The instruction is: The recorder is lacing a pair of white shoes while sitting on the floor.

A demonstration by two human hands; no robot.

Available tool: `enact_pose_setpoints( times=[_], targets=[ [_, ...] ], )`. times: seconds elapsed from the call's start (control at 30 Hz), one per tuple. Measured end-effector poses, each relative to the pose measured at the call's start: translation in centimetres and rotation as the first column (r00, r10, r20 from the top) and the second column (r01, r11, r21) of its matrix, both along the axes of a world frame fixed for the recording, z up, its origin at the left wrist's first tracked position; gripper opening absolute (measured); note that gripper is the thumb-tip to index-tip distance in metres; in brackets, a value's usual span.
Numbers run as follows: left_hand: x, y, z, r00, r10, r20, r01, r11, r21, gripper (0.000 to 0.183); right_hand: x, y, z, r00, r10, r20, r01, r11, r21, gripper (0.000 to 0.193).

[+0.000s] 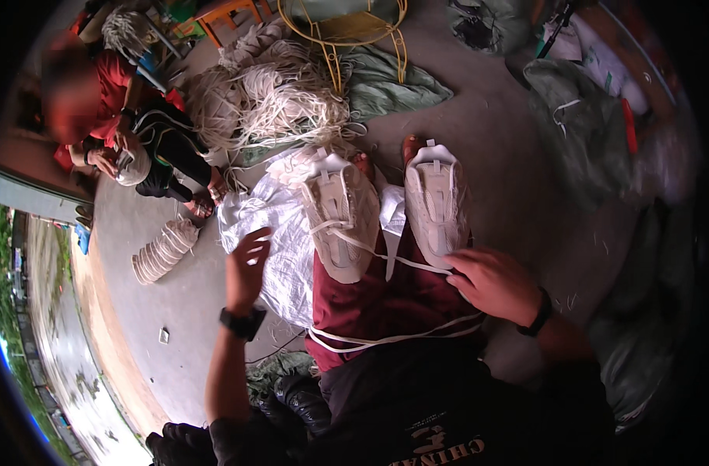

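Note:
Two pale beige sneaker uppers rest on my maroon-clad knees: a left upper (337,225) and a right upper (435,206). A white shoelace (413,263) runs from the front of the left upper, across the gap between my knees, to my right hand (496,283). The fingers of that hand are closed on the lace beside the lower end of the right upper. My left hand (246,272) is raised to the left of the uppers, fingers apart, holding nothing. More white laces (385,340) lie across my lap.
A big heap of white laces (281,101) lies ahead, beside a yellow-framed chair (335,35). White woven sheeting (265,233) spreads left of my legs. A bundled roll (165,250) lies on the floor. A seated person (114,109) works at the far left. Dark sacks (576,132) stand right.

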State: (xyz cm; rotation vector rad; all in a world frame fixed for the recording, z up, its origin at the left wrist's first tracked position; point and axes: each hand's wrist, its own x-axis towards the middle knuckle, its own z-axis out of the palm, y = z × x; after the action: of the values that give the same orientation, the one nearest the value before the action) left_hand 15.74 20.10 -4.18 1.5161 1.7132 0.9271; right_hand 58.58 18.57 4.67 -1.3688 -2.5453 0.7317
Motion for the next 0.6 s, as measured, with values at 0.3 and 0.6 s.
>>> enact_pose_setpoints(
  times=[0.3, 0.6],
  targets=[
    [8.0, 5.1, 1.2, 0.905, -0.251, -0.342, 0.332, 0.922, 0.2, 0.027, -10.4, 7.0, -7.8, 0.898, -0.033, -0.438, 0.059, 0.997, 0.045, 0.07],
    [6.4, 9.5, -1.3, 0.877, -0.346, -0.334, 0.424, 0.884, 0.197, 0.01, -15.9, 12.1, -15.0, 0.856, -0.141, -0.497, 0.198, 0.978, 0.063, 0.083]
  ],
)
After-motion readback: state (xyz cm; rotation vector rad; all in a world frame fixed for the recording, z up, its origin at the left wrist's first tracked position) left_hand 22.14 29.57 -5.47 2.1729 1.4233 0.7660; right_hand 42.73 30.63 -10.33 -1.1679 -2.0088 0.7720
